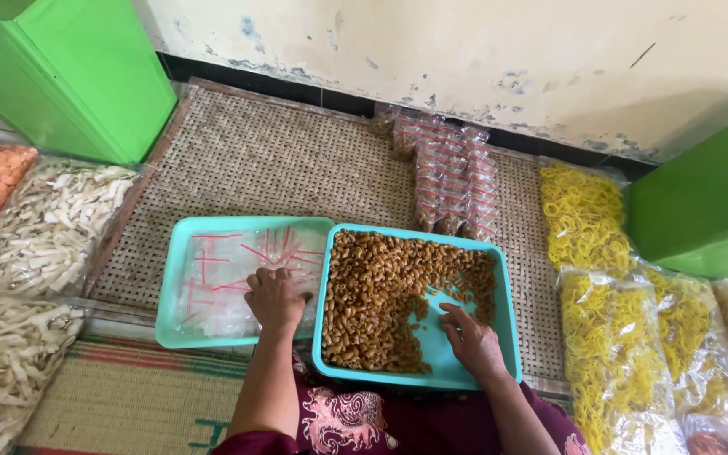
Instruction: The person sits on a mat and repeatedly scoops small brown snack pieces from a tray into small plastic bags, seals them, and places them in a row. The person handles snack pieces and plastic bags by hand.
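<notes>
Head view: curled brown snacks [378,286] in teal tray [507,337]

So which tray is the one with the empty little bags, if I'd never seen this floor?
Start at the woven mat below the wall. Two turquoise trays sit side by side on its near edge. Take the paler tray under the left hand: it holds clear red-striped bags, while its neighbour holds brown curled snacks.

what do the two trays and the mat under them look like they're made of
The two teal trays look like moulded plastic: smooth, evenly coloured, with rounded rims. The mat looks like woven cane or bamboo strips, matte brown with a visible basket weave; exact fibre unclear.
</notes>
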